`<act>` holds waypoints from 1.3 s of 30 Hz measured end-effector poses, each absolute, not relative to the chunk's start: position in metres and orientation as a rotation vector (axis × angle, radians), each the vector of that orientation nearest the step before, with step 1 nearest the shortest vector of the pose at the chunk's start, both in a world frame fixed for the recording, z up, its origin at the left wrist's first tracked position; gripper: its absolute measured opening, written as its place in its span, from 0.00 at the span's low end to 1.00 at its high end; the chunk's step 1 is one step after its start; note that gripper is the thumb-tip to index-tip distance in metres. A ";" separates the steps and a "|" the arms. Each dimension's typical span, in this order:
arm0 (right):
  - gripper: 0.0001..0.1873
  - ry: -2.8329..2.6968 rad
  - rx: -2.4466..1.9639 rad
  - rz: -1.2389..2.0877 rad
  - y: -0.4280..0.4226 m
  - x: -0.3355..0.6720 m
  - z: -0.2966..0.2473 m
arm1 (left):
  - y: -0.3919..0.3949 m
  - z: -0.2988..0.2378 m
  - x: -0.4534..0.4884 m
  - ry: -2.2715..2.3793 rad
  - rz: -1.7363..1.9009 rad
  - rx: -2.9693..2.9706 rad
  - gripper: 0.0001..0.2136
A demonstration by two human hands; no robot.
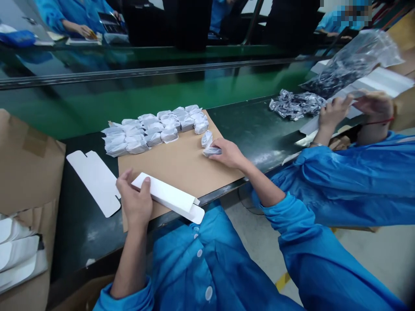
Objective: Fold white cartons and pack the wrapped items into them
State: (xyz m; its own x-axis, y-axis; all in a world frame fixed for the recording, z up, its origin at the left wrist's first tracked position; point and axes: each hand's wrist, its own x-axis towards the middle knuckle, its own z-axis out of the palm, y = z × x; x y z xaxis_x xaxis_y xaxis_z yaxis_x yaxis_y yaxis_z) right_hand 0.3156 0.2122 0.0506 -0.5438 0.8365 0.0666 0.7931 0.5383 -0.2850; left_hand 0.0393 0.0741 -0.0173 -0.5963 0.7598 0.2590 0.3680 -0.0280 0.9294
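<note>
My left hand [135,199] is closed around one end of a long white folded carton [170,198] that lies slanted across the near edge of a brown cardboard sheet [181,166]. My right hand [228,153] reaches to the sheet's right side and pinches a small white-wrapped packet [212,151]. A second loose packet [206,138] lies just beyond it. Several more wrapped packets [155,128] sit in rows along the sheet's far edge.
A flat unfolded white carton blank [95,179] lies left of the sheet on the dark table. A green conveyor belt [145,93] runs behind. At right a co-worker in blue [356,172] handles white cartons beside silvery foil packets [296,104] and a plastic bag [353,60]. Stacked blanks [17,255] sit at left.
</note>
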 end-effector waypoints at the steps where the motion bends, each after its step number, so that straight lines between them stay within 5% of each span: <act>1: 0.14 -2.642 -1.361 0.408 0.211 0.312 0.052 | 0.072 -0.015 0.040 2.049 1.545 1.354 0.23; 4: 0.19 -2.806 -1.329 0.566 0.212 0.303 0.060 | 0.065 -0.003 0.040 2.229 1.339 1.685 0.22; 9: 0.22 -2.758 -1.488 0.199 0.211 0.303 0.077 | 0.050 0.005 0.024 1.838 0.963 2.272 0.24; 14: 0.32 -3.122 -0.990 0.053 0.206 0.308 0.074 | 0.040 0.006 0.004 1.483 0.423 2.576 0.27; 17: 0.25 -3.104 -1.251 0.051 0.199 0.303 0.069 | 0.044 0.012 0.001 1.538 0.297 2.612 0.22; 21: 0.28 -2.990 -1.489 -0.074 0.189 0.300 0.077 | 0.045 0.014 0.003 1.614 0.297 2.637 0.22; 23: 0.22 -3.026 -1.277 -0.099 0.188 0.305 0.081 | 0.042 0.012 0.003 1.652 0.353 2.653 0.22; 27: 0.23 -3.098 -0.939 0.185 0.195 0.313 0.072 | 0.034 0.002 0.001 1.669 0.552 2.733 0.21; 39: 0.26 -2.154 -1.256 0.472 0.141 0.283 0.049 | 0.014 -0.006 0.009 1.991 0.890 2.625 0.30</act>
